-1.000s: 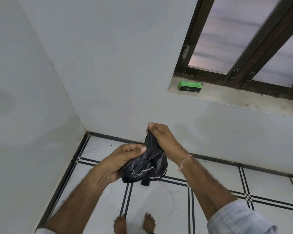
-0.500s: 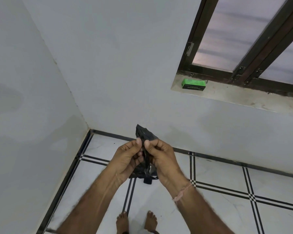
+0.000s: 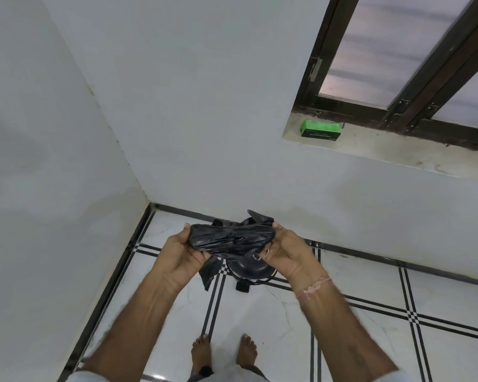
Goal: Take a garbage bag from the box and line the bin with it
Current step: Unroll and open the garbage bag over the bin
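Above bin (image 3: pixel 247 267) | both hands – left (image 3: pixel 181 255), right (image 3: pixel 286 253) – fingers gripping crumpled garbage bag (image 3: pixel 231 238)

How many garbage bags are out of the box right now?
1: a crumpled black garbage bag stretched between the left hand and right hand, above the bin. The green box on the windowsill may hold more.

Black garbage bag (image 3: pixel 231 238): crumpled, stretched sideways between both hands at chest height. Left hand (image 3: pixel 181 253): closed on the bag's left end. Right hand (image 3: pixel 286 250): closed on its right end; thread band at the wrist. Black bin (image 3: pixel 246 268): on the tiled floor (image 3: pixel 356 321) beneath the bag, partly hidden. Green box (image 3: pixel 320 130): on the window sill (image 3: pixel 398 150), well apart. Bare feet (image 3: pixel 224 354): lower edge.
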`<state>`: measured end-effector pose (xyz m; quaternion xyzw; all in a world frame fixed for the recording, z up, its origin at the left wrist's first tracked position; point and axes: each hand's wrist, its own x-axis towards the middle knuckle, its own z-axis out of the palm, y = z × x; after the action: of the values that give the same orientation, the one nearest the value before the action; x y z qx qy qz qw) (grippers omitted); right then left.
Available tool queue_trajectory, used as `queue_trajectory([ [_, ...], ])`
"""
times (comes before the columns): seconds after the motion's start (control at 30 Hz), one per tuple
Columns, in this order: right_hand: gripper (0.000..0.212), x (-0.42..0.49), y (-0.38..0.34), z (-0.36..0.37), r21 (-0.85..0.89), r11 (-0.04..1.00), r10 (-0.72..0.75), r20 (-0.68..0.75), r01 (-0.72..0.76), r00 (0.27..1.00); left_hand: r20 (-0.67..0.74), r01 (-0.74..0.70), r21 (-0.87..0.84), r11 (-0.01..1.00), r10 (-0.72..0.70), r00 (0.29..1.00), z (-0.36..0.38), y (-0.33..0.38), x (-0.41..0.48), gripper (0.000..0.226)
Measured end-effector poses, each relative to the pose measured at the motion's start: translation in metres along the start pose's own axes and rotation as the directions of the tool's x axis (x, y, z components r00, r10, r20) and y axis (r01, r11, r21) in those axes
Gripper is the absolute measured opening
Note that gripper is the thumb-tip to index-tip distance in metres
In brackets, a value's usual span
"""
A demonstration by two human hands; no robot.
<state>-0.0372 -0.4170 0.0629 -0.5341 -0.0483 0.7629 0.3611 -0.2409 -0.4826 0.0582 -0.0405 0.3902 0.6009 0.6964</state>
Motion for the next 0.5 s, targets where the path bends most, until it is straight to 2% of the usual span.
queue_trajectory([
  [0.07,0.033,0.005,-0.001,-0.001,0.018,1.000,0.012,0.015,-0.012,1.000,0.065,-0.001,0.127,0.992,-0.008,0.998,-0.003,0.003,0.000,0.048],
  [0.1,0.037,0.007,-0.003,0.000,0.026,1.000,0.013,0.011,-0.013,1.000,0.096,-0.014,0.250,0.968,-0.011,0.995,-0.007,0.005,0.001,0.043],
  [0.13,0.039,0.008,-0.006,0.002,0.028,0.999,0.015,0.009,-0.015,1.000,0.120,-0.026,0.385,0.923,-0.022,0.992,-0.009,0.006,-0.001,0.039],
  [0.2,0.033,0.010,-0.011,0.005,0.034,0.999,0.005,-0.011,-0.004,1.000,0.170,-0.041,0.619,0.785,-0.083,0.982,-0.015,0.007,0.000,0.044],
  [0.27,0.025,0.011,-0.014,0.007,0.046,0.999,-0.027,-0.024,0.028,0.999,0.182,-0.046,0.761,0.647,-0.144,0.973,-0.019,0.007,0.003,0.047],
  [0.3,0.023,0.013,-0.015,0.008,0.035,0.999,-0.034,-0.021,0.035,0.999,0.169,-0.037,0.785,0.619,-0.156,0.973,-0.019,0.007,0.004,0.047],
  [0.37,0.022,0.013,-0.013,0.008,-0.022,0.998,-0.058,0.017,0.058,0.998,0.129,-0.007,0.735,0.679,-0.130,0.983,-0.011,0.011,0.000,0.041],
  [0.43,0.020,0.015,-0.010,0.004,-0.115,0.988,-0.093,0.059,0.099,0.994,0.049,0.031,0.560,0.828,-0.071,0.996,-0.003,0.017,-0.001,0.039],
  [0.5,0.015,0.015,-0.006,-0.004,-0.270,0.948,-0.135,0.138,0.168,0.981,-0.036,0.020,0.352,0.936,-0.007,0.999,0.002,0.023,0.003,0.047],
])
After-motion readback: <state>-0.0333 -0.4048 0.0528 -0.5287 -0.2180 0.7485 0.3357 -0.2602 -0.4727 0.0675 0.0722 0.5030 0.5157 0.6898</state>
